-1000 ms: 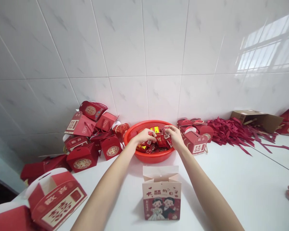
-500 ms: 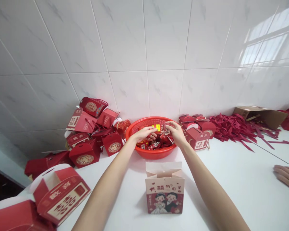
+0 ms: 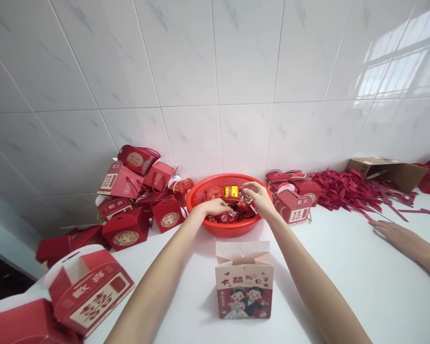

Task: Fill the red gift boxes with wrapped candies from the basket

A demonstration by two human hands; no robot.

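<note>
A red plastic basket (image 3: 229, 230) holds several small wrapped packets, mostly red, one with a yellow label (image 3: 231, 191). My left hand (image 3: 215, 207) reaches into its left side, fingers curled down among the packets; what they grip is hidden. At the basket's right side my right hand (image 3: 258, 197) is closed in a pinch on a small red-and-white wrapped packet (image 3: 248, 195). Between my forearms an open-topped paper gift box (image 3: 245, 291) with a cartoon couple stands upright on the white table (image 3: 189, 306), in front of the basket.
Red gift boxes (image 3: 126, 237) pile up on the left, with an open one (image 3: 93, 291) nearer me. More boxes (image 3: 295, 208), a heap of dark red ribbons (image 3: 347, 188) and a cardboard box (image 3: 390, 172) line the wall to the right. Another person's hand (image 3: 393, 234) rests on the table.
My left hand has lowered deeper among the packets. My right hand stays over the basket's right side, still pinching a packet. The other person's hand has slid further in from the right.
</note>
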